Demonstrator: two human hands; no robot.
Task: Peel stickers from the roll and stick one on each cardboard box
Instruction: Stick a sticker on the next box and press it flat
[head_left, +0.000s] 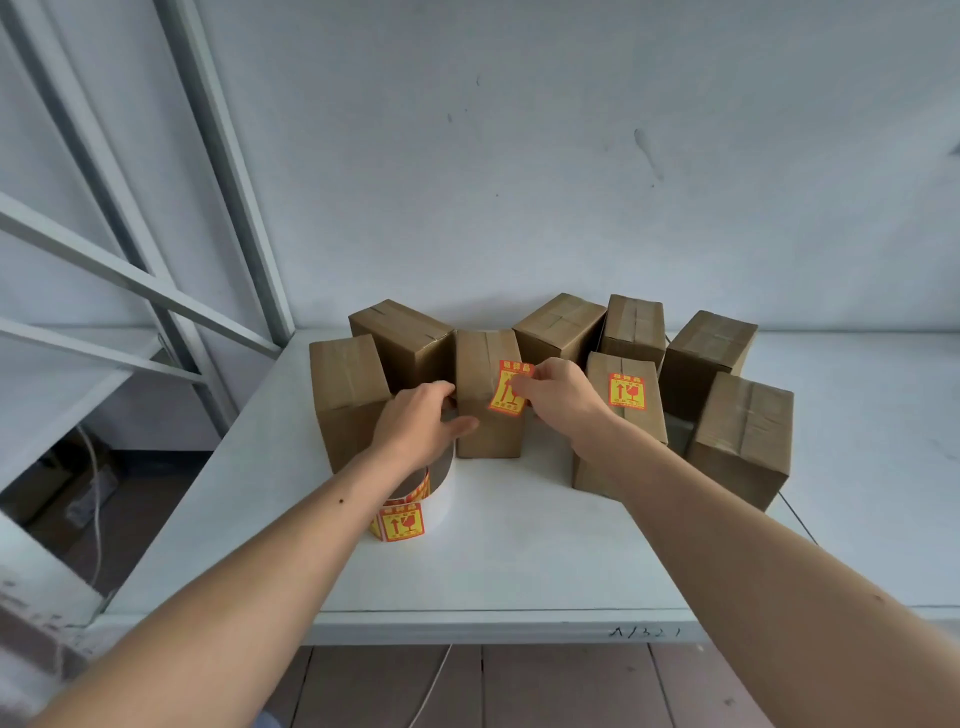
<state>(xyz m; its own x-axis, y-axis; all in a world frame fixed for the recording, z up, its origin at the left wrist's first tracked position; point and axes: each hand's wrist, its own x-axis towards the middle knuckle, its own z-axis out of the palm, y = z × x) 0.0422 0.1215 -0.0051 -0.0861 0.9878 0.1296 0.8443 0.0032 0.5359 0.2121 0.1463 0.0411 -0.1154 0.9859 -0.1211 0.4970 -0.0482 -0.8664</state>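
Observation:
Several taped cardboard boxes stand on the white table (519, 561). My left hand (421, 421) grips the left side of the middle box (488, 431), thumb on its front. My right hand (556, 392) pinches a red and yellow sticker (506, 397) that lies tilted against the top of that box. The box to the right (623, 441) carries a sticker (627, 391) on its top. The sticker roll (415, 499) stands on the table under my left wrist, with one sticker facing me.
A grey metal shelf frame (156, 291) rises at the left, close to the table's corner. The white wall stands right behind the boxes. A thin cable (431, 686) hangs below the table's front edge over the reddish floor.

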